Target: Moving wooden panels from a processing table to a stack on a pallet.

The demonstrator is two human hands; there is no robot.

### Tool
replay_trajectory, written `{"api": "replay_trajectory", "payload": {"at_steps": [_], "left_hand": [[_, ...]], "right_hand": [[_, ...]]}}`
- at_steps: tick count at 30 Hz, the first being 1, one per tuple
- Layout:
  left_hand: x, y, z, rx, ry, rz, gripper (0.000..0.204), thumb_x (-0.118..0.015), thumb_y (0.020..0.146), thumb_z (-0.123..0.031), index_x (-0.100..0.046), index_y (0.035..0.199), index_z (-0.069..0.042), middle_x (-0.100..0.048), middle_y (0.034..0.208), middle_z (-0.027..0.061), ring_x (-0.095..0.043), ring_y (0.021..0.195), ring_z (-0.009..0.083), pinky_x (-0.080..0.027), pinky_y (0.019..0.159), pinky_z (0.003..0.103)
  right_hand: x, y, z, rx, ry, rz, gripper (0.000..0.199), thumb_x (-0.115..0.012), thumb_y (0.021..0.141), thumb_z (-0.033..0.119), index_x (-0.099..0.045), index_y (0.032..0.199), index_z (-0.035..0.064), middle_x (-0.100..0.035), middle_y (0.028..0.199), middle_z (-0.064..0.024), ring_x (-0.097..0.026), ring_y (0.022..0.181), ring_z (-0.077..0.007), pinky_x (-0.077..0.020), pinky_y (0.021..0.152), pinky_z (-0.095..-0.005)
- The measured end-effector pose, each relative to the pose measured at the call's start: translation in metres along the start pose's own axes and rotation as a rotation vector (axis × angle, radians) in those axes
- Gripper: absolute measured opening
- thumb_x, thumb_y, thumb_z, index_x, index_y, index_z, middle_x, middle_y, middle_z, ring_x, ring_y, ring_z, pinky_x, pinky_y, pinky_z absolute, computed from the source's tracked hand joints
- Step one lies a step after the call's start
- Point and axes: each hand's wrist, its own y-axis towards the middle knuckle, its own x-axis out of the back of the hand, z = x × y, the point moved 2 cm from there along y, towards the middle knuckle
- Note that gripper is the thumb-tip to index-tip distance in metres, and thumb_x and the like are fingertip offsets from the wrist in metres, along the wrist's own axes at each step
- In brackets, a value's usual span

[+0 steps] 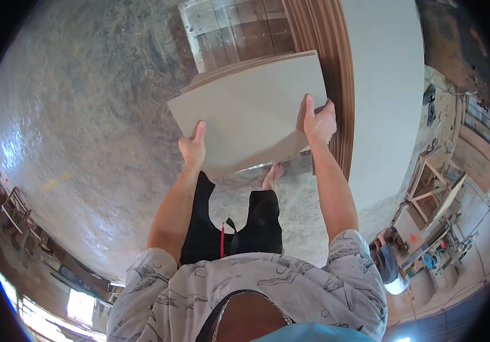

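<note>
In front of me is a pale grey rectangular board, tilted a little, with both my hands at its sides. My left hand grips its left edge, thumb lying on the face and fingers hidden beneath. At the right edge my right hand holds it the same way, thumb on top. Behind the board's far edge show the edges of more boards of similar size; whether my hands hold any of these too is hidden.
Close on the right rises a tall stack of large brown-edged sheets with a pale top sheet. A slatted wooden pallet lies beyond the boards. Concrete floor stretches left. At far right are a wooden frame and another person.
</note>
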Motion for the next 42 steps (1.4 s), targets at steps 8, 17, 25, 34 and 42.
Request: {"api": "replay_trajectory", "payload": {"at_steps": [8,17,25,34,42], "left_hand": [[-0.018,-0.056,0.011,-0.024,0.006,-0.052,0.061,-0.065,0.077,-0.046,-0.06,0.099,0.011,-0.063,0.095,0.0133,-0.058,0.088,0.0183,-0.044,0.078,0.03],[0.033,-0.199,0.029,-0.032,0.282,0.323,0.074,-0.055,0.079,-0.055,-0.045,0.126,0.0,-0.052,0.123,0.0132,-0.049,0.113,0.0272,-0.039,0.094,0.037],[-0.146,-0.598,0.135,-0.559,1.485,0.711,0.068,-0.054,0.08,-0.05,-0.046,0.125,0.001,-0.054,0.119,0.0161,-0.051,0.11,0.0296,-0.04,0.092,0.038],[-0.53,-0.977,0.2,-1.044,1.206,0.694,0.054,-0.064,0.077,-0.037,-0.056,0.11,0.004,-0.062,0.101,0.0189,-0.06,0.093,0.0282,-0.045,0.081,0.035],[-0.819,-1.155,0.196,-0.478,0.76,1.116,0.032,-0.057,0.087,-0.025,-0.057,0.104,0.003,-0.06,0.085,0.0069,-0.06,0.072,0.0144,-0.046,0.057,0.027]], "right_hand": [[0.036,-0.01,-0.046,-0.037,-0.05,0.088,0.073,-0.052,0.076,0.061,-0.046,0.118,0.0029,-0.054,0.112,-0.0171,-0.053,0.104,-0.0331,-0.046,0.083,-0.0455],[0.246,-0.168,-0.235,0.28,0.609,0.169,0.037,-0.058,0.075,0.034,-0.059,0.088,-0.0006,-0.058,0.08,-0.0234,-0.055,0.081,-0.0409,-0.0445,0.076,-0.0471],[0.312,-0.443,-0.784,-0.19,0.556,0.512,0.039,-0.054,0.076,0.04,-0.065,0.088,0.0035,-0.062,0.09,-0.0199,-0.059,0.086,-0.0376,-0.0465,0.074,-0.0456],[0.511,-0.632,-1.28,-1.054,0.575,-0.194,0.034,-0.057,0.079,0.032,-0.065,0.085,-0.0006,-0.065,0.084,-0.0175,-0.063,0.079,-0.0305,-0.049,0.068,-0.0384],[0.487,-0.591,-1.415,-1.491,1.431,-0.053,0.032,-0.05,0.089,0.027,-0.053,0.106,-0.0005,-0.06,0.079,-0.0137,-0.063,0.071,-0.0249,-0.0519,0.059,-0.0381]]}}
